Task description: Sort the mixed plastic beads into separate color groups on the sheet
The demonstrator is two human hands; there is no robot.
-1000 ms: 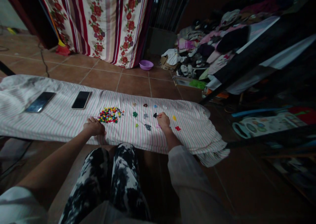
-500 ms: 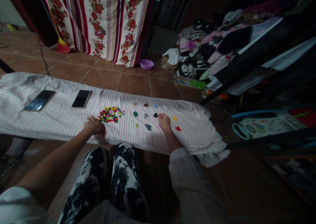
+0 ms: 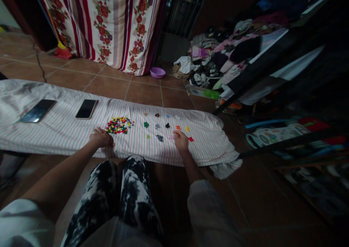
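My left hand (image 3: 101, 137) rests on the striped cloth with its fingers curled, right beside a mixed pile of small coloured pieces (image 3: 120, 125). Whether anything is inside that hand is hidden. My right hand (image 3: 181, 141) is closed in a pinch just right of the pink pieces (image 3: 171, 137); what its fingertips hold, if anything, is too small to make out. Around it lie little groups sorted by colour: black pieces (image 3: 167, 125), orange pieces (image 3: 178, 127), yellow pieces (image 3: 187, 128), red pieces (image 3: 191, 139), dark grey pieces (image 3: 159, 138) and green pieces (image 3: 146, 124).
Two phones, one larger (image 3: 38, 111) and one smaller (image 3: 86, 109), lie on the left of the striped cloth (image 3: 62, 138). Beyond it, a purple basin (image 3: 157, 72) stands on the tiled floor near a floral curtain (image 3: 117, 29). Clothes (image 3: 218, 54) are heaped at the back right.
My right hand has drawn back from beside the black pieces towards me, uncovering the orange pieces. My left hand stays beside the pile. The whole view has shifted slightly.
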